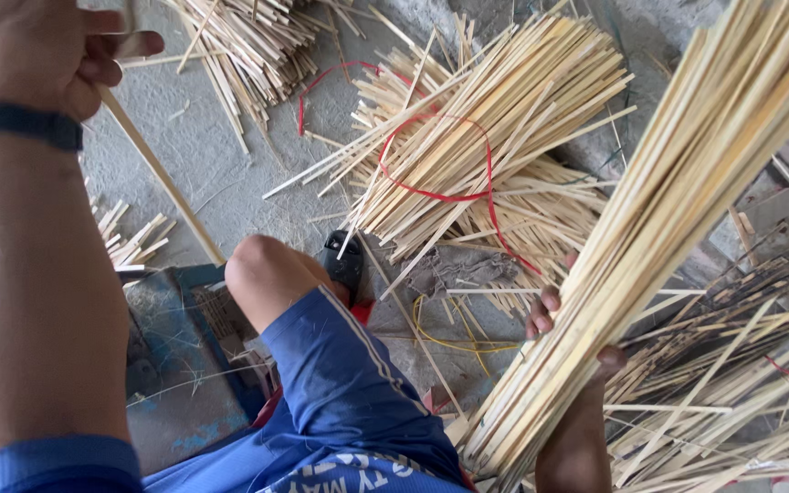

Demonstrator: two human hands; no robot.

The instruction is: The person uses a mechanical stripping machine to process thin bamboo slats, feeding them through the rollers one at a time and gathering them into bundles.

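Note:
My left hand, with a dark band on the wrist, is raised at the top left and pinches one end of a single long bamboo stick that slants down toward my knee. At the lower right, my right hand is wrapped around a thick bundle of pale bamboo sticks. The bundle runs from the bottom centre up to the top right corner, and only the fingertips show around it.
A loose heap of bamboo sticks with a red string across it lies on the grey floor ahead. Another heap lies at the top. My bare knee, a worn blue metal block and darker scrap strips lie below.

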